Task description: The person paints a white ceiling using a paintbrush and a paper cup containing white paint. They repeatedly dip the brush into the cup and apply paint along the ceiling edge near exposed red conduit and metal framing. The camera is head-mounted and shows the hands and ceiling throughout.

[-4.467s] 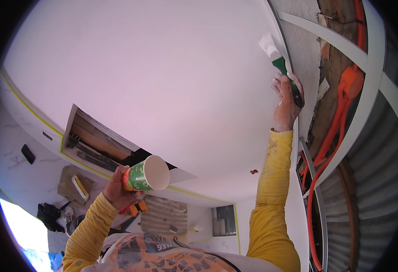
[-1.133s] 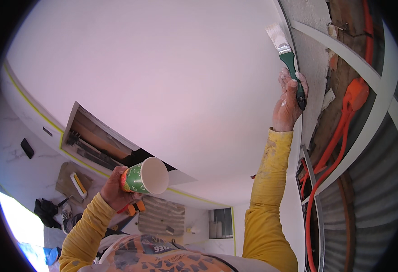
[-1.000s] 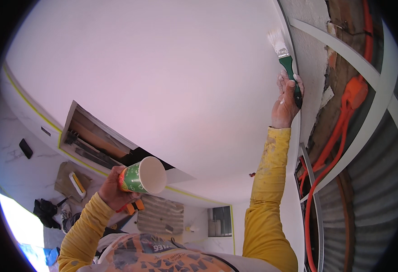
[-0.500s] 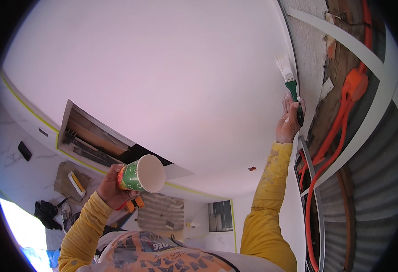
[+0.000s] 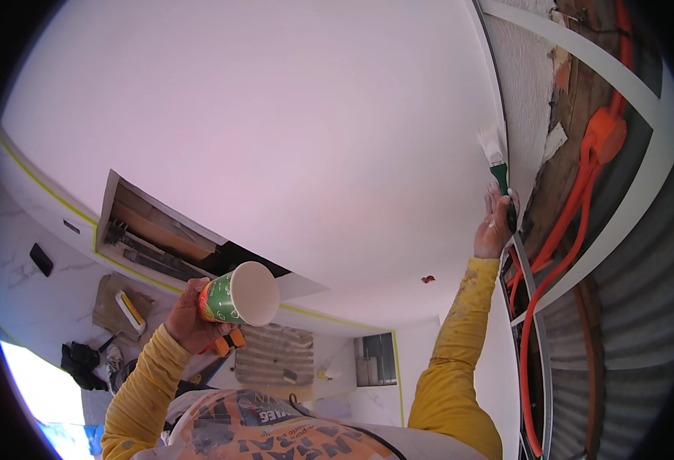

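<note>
My right hand (image 5: 493, 228) is raised overhead and grips the green handle of a flat paintbrush (image 5: 496, 164). Its white bristles touch the white ceiling (image 5: 275, 123) along the ceiling's right edge. My left hand (image 5: 189, 318) holds a green patterned paper cup (image 5: 238, 294) at chest height, tilted with its white mouth toward the right. Both arms wear yellow sleeves.
Right of the ceiling edge are rough plaster, bare wood, orange conduit (image 5: 563, 245) and corrugated metal. A rectangular opening (image 5: 160, 241) in the ceiling shows wooden framing. Yellow tape (image 5: 53, 203) lines the ceiling's edge. Below are marble-like walls, a vent, a window and tools on the floor.
My right hand has drawn the brush down along the ceiling's right edge, toward me. The left hand and cup have stayed almost still.
</note>
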The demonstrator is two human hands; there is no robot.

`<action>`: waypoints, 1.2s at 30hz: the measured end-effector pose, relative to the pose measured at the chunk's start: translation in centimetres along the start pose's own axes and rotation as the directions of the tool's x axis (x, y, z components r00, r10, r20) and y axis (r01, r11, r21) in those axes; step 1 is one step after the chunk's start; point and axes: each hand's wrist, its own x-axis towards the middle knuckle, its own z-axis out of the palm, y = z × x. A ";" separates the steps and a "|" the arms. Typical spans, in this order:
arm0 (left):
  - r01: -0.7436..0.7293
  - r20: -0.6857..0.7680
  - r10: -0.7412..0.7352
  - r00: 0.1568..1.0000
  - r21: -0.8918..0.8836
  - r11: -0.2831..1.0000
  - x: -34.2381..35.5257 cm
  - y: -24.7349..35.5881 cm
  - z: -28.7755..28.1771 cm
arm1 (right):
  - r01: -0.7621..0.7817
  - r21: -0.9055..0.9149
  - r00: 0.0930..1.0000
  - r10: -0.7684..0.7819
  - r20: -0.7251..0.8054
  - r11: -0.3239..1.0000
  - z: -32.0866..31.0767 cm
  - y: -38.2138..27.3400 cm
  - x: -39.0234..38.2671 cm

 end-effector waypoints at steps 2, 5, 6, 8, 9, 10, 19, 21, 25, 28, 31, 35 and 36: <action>-0.003 -0.013 0.003 1.000 -0.001 1.000 0.1 -0.1 0.0 | -0.013 -0.024 0.999 0.013 -0.030 1.000 -1.1 0.3 -0.2; -0.006 -0.023 0.006 1.000 -0.006 1.000 0.3 -0.3 0.0 | -0.027 -0.035 0.998 0.025 -0.056 0.999 -2.8 0.8 -0.6; -0.009 -0.022 0.009 1.000 -0.006 1.000 0.4 -0.4 0.0 | -0.026 -0.023 0.998 0.024 -0.053 0.999 -3.4 1.1 -0.7; -0.007 -0.017 0.007 1.000 -0.011 1.000 0.6 -0.4 0.0 | -0.054 -0.043 0.995 0.050 -0.085 0.998 -4.6 1.5 -1.1; -0.002 -0.015 0.002 1.000 -0.014 1.000 0.6 -0.4 -0.1 | -0.058 -0.023 0.995 0.056 -0.085 0.998 -5.2 1.7 -1.2; 0.007 -0.014 -0.008 1.000 -0.021 1.000 0.7 -0.4 -0.1 | -0.072 -0.054 0.993 0.066 -0.102 0.996 -5.8 1.8 -1.4; 0.023 0.016 -0.023 1.000 -0.047 0.999 1.2 -0.8 -0.7 | -0.196 -0.132 0.968 0.170 -0.183 0.972 -11.1 3.0 -3.1; 0.023 0.008 -0.023 1.000 -0.052 0.998 1.3 -0.9 -0.8 | -0.224 -0.167 0.961 0.190 -0.201 0.960 -12.8 3.5 -3.5; 0.038 -0.001 -0.038 0.999 -0.063 0.997 1.5 -1.1 -0.9 | -0.184 -0.306 0.950 0.090 -0.298 0.934 -15.2 3.6 -4.2; 0.033 0.020 -0.033 0.999 -0.033 0.999 1.4 -1.1 -1.0 | -0.098 -0.531 0.959 -0.063 -0.278 0.842 -12.9 2.3 -4.3; 0.023 0.011 -0.023 1.000 -0.013 1.000 1.3 -1.1 -1.0 | -0.105 -0.611 0.967 -0.062 -0.246 0.785 -6.0 0.2 -3.7; 0.029 0.013 -0.029 0.999 -0.015 0.999 1.4 -1.2 -1.1 | 0.106 -0.399 0.994 -0.108 0.019 0.911 3.1 -3.4 -2.3; 0.033 0.016 -0.033 0.999 -0.016 0.999 1.6 -1.2 -1.1 | 0.163 -0.318 0.985 -0.139 0.098 0.934 4.0 -3.9 -2.2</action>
